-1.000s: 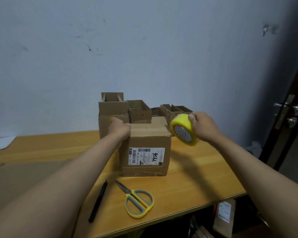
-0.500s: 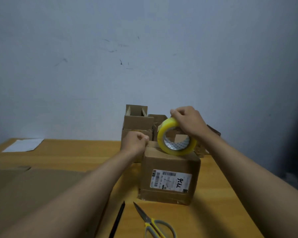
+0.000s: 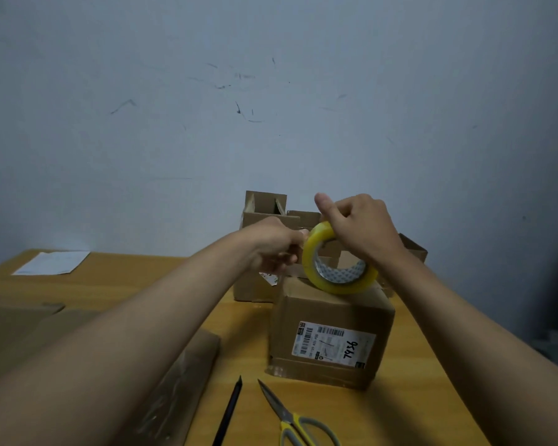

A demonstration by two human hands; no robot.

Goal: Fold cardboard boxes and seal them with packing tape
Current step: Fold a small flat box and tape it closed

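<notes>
A closed brown cardboard box (image 3: 331,320) with a white shipping label stands on the wooden table (image 3: 245,323) in front of me. A yellowish roll of packing tape (image 3: 332,281) rests tilted on the box's top. My right hand (image 3: 360,225) grips the roll from above, fingers curled over its rim and through the core. My left hand (image 3: 276,246) is at the roll's left edge with curled fingers pinching there, apparently at the tape's end; the tape end itself is too small to make out.
Several open cardboard boxes (image 3: 264,210) stand behind against the wall. Flattened cardboard (image 3: 187,375) lies at the left. Yellow-handled scissors (image 3: 298,423) and a black pen (image 3: 229,410) lie at the front edge. A white paper (image 3: 50,262) sits far left.
My right hand brought the tape roll from the right of the box onto its top. My left hand left the box's top edge and moved up to the roll's left rim.
</notes>
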